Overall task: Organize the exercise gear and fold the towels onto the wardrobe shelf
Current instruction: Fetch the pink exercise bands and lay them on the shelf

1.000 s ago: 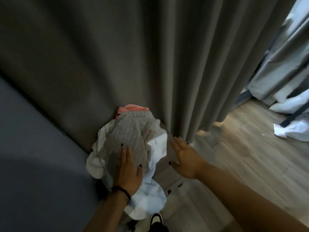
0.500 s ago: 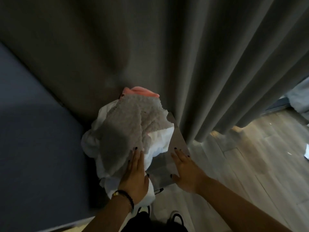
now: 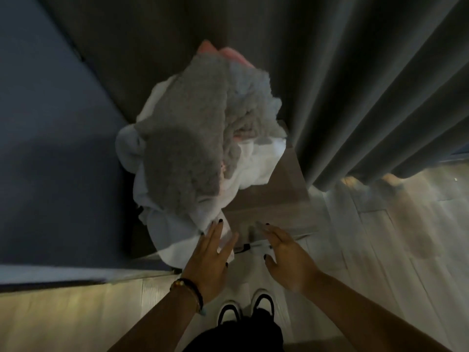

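A loose heap of towels sits on a low wooden stand [image 3: 284, 199] against the curtain. A fluffy grey towel [image 3: 187, 138] lies on top, a white towel [image 3: 256, 166] bulges out beneath it, and a pink one [image 3: 233, 55] peeks out at the back. My left hand [image 3: 208, 257], fingers straight, touches the white towel's near edge. My right hand [image 3: 286, 255] hovers flat and open over the stand's front edge, holding nothing.
A dark grey curtain [image 3: 355, 85] hangs behind and to the right of the stand. A dark blue bed surface [image 3: 50, 148] fills the left. Light wooden floor [image 3: 393, 237] lies to the right, and my black-and-white shoes [image 3: 246, 308] stand below.
Both hands have slid back toward me off the heap, the left from the grey towel down to the white edge. My view has tilted further downward.
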`<state>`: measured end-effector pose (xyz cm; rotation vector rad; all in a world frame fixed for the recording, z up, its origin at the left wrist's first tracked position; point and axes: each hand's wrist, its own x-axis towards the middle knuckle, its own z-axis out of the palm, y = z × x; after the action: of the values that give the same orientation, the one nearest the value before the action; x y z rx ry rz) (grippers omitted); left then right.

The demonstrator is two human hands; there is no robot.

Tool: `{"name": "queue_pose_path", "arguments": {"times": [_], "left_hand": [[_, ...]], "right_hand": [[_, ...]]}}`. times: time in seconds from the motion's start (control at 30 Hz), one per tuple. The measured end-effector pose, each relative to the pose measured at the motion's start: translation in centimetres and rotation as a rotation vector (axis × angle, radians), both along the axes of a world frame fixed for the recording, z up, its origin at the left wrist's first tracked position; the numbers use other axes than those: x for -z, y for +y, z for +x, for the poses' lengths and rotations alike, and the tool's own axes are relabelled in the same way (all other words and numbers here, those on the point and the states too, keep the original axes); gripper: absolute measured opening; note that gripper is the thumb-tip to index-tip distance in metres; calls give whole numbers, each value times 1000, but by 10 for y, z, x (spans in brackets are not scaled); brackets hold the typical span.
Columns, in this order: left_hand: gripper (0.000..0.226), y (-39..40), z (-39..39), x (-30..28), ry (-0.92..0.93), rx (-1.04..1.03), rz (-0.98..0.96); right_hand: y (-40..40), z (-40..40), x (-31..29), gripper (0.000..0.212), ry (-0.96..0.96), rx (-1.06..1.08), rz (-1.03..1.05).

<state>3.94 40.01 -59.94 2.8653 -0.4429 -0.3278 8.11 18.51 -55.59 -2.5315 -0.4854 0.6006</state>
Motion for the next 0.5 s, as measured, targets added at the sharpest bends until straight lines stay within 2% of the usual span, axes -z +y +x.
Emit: {"name": "queue_pose_path", "arguments": {"times": [0.17,0.3,0.4,0.5], "left_hand": [[104,17,-6,44,-94,2,257],[107,30,-10,64,-137,-23,305],[85,43,-10,60,-228,-40,264],[53,58,-6,42,-282,-44,246]], "right_hand": [[14,-15,68,46,-164,-14,156],[21,-29,115,42,-140,-53,155],[25,-35,137,52,-101,-105,90],[31,-34,146,67,37,-147,-6]]}}
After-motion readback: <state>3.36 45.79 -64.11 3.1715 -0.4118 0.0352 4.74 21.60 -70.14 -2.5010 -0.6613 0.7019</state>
